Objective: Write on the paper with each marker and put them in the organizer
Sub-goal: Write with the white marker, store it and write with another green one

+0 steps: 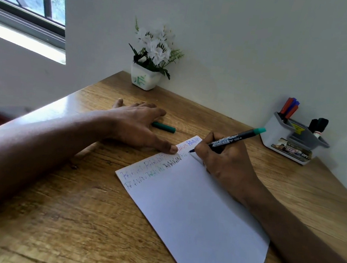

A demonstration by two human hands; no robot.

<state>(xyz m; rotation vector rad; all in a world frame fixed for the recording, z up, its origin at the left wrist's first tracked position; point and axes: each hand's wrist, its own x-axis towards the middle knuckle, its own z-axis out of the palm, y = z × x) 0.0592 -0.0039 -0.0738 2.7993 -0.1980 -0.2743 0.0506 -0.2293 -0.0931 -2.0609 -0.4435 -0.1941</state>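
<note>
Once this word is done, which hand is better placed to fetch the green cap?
Probably the left hand: the green cap lies right beside it, while the right hand grips the marker on the paper.

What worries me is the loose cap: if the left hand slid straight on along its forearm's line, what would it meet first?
Probably the green cap, lying just beyond the left hand between its forefinger and thumb; depth is hard to judge.

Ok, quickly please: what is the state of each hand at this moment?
Left hand: open, thumb pressing the paper edge.
Right hand: closed on the green marker, its tip on the paper.
</note>
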